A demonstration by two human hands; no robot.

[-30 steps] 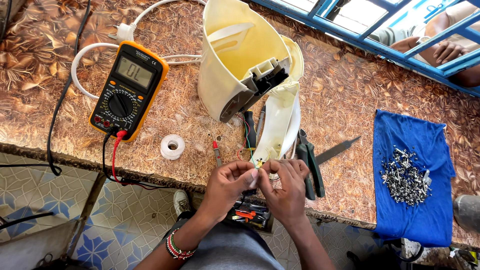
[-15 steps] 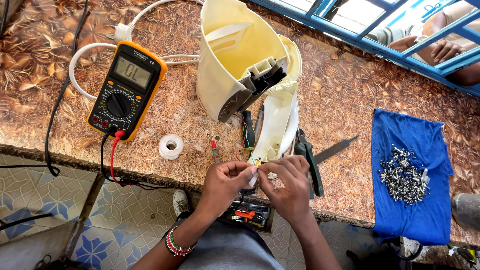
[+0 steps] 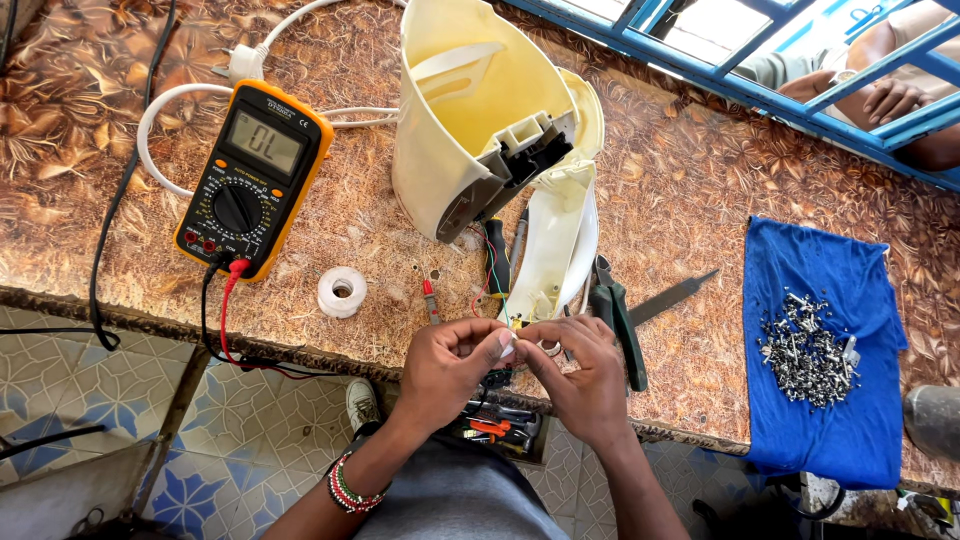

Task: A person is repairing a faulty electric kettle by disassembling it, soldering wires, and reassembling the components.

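My left hand (image 3: 450,366) and my right hand (image 3: 577,372) meet at the table's front edge, fingertips pinching a small white part (image 3: 509,343) between them. Thin coloured wires (image 3: 494,288) run from it up to a cream plastic electric kettle (image 3: 480,110) lying on its side, with its detached cream handle shell (image 3: 560,240) just below it. A beaded bracelet (image 3: 345,486) circles my left wrist.
A yellow-and-black multimeter (image 3: 252,178) with red and black leads lies at the left, near a white cord and plug (image 3: 243,64). A white tape roll (image 3: 342,290), pliers (image 3: 616,315), a file (image 3: 672,297) and a blue cloth (image 3: 815,430) bearing several metal screws are on the table. Another person's hand (image 3: 895,98) shows beyond the blue window frame.
My two hands have stayed together at the table edge, fingers shifting slightly on the small part. The view has tilted a little.
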